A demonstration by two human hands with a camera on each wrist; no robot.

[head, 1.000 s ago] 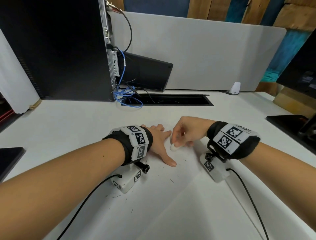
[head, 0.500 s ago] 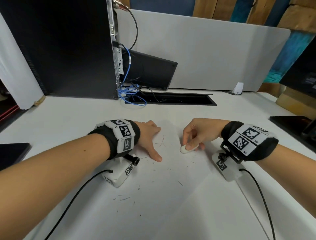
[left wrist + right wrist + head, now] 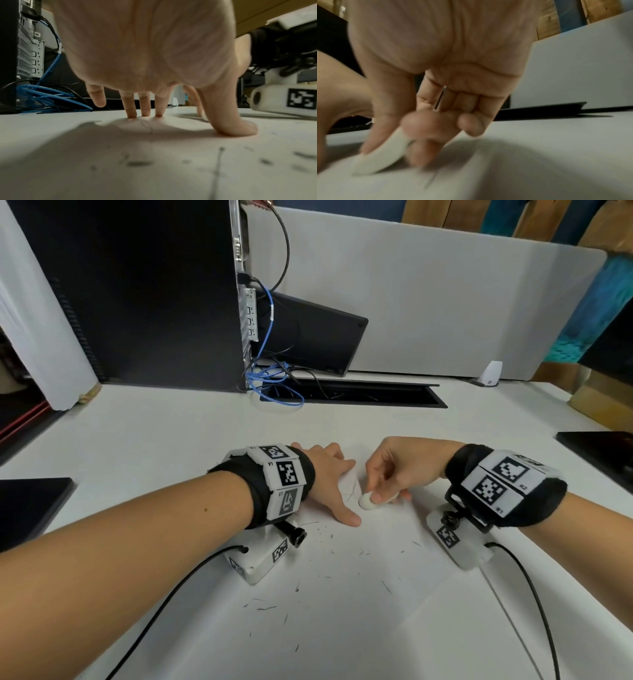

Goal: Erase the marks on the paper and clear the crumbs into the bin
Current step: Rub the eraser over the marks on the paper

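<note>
A white sheet of paper lies on the white desk in front of me. My left hand presses it flat with spread, straight fingers and thumb. Faint pencil marks show between the two hands, and again under my left palm as pencil marks. My right hand pinches a white eraser, whose tip touches the paper just right of the marks; the wrist view shows the eraser blurred between thumb and fingers. Dark eraser crumbs are scattered over the near paper. No bin is in view.
A black computer tower with blue cables stands at the back left, beside a black cable slot and a grey divider panel. Dark flat objects lie at the left edge and right edge.
My right hand has brought the eraser back left, close to the left thumb, after swinging it out to the right. The left hand stays pressed on the paper.
</note>
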